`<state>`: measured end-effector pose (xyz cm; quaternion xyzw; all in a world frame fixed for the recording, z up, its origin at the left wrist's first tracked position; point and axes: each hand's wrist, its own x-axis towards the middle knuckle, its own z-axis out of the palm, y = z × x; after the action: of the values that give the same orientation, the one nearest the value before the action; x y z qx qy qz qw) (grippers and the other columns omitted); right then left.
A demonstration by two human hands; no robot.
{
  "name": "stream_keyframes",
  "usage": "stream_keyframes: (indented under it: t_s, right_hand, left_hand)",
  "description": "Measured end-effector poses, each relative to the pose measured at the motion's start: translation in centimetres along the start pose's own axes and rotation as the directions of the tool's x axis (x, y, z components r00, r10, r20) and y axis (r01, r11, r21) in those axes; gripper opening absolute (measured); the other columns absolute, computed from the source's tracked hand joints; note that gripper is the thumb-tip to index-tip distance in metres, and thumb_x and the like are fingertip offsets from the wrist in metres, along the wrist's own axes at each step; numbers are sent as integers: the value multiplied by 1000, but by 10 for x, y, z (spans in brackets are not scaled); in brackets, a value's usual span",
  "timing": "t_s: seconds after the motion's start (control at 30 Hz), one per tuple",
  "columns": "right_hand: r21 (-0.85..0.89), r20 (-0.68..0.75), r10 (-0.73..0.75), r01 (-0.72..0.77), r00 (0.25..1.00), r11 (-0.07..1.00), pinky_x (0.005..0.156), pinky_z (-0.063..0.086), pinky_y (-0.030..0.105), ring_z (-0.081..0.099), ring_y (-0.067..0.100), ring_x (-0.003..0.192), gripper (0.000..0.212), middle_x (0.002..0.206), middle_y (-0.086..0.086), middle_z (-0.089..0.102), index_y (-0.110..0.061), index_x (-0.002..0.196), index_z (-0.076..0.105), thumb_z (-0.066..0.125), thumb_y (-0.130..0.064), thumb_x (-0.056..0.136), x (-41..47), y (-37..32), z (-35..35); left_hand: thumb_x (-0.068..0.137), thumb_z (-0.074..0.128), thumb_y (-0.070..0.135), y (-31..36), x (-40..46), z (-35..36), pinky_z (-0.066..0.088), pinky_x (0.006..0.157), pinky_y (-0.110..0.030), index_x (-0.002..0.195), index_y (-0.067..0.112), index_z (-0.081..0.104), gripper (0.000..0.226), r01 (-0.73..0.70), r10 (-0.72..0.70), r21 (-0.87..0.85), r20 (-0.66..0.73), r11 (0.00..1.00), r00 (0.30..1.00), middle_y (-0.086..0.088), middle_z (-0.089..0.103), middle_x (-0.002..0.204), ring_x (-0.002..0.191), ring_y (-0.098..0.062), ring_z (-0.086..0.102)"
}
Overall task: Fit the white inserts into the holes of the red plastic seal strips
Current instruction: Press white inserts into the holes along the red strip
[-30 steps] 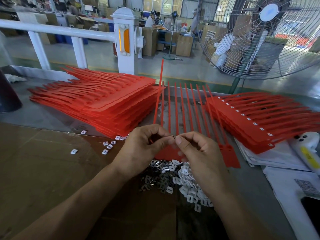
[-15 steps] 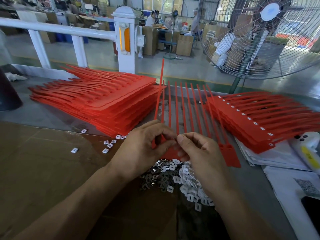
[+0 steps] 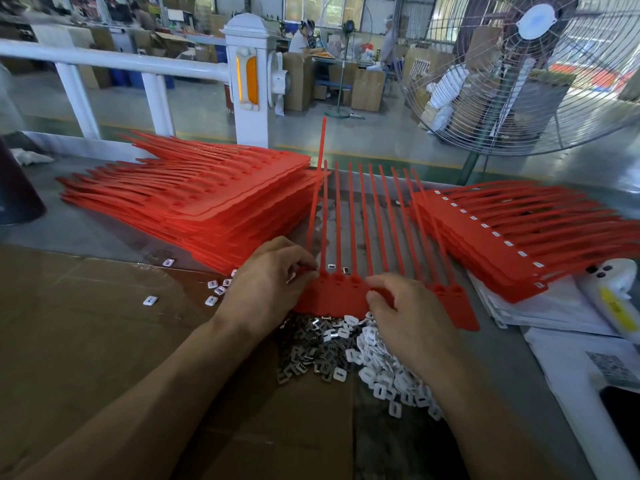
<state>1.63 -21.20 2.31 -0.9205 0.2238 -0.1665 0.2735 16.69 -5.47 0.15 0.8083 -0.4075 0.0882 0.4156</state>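
Item: red seal strip sheet (image 3: 346, 296), flat on the counter (image 3: 104, 233), our landmark. Our left hand (image 3: 266, 282) pinches its left corner; our right hand (image 3: 408, 320), fingers curled, grips its near edge. White inserts (image 3: 381, 372) heaped just nearer us; blank stack (image 3: 207, 206) left, fitted stack (image 3: 519, 237) right
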Motion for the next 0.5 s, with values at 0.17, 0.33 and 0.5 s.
stream_keyframes:
  t_s: [0.17, 0.33, 0.5]
  right_hand:
    - [-25, -6, -17, 17, 1000, 1000, 74, 32, 4, 54, -4, 97, 29, 125, -10, 68, -23, 130, 68, 60, -31, 103, 4, 5, 5]
    - [-55, -11, -33, 32, 999, 998, 85, 45, 17, 60, 1, 101, 25, 117, -13, 69, -24, 121, 72, 62, -34, 101, 6, 8, 6]
    - [-72, -6, -44, 43, 999, 996, 98, 51, 31, 61, 4, 108, 26, 120, -12, 69, -24, 119, 73, 63, -36, 100, 7, 9, 6]
  left_hand:
    - [89, 75, 29, 4, 5, 6, 53, 89, -35, 100, 33, 76, 11, 23, -26, 62, 41, 998, 999, 18, 57, 105, 104, -4, 55]
    - [90, 74, 32, 6, 7, 9, 52, 90, -35, 100, 33, 76, 10, 71, -79, 95, 76, 993, 994, 18, 55, 106, 105, -4, 53]
    - [91, 73, 33, 8, 9, 10, 52, 92, -37, 101, 33, 76, 11, 126, -138, 111, 111, 986, 984, 17, 55, 106, 106, -6, 53]
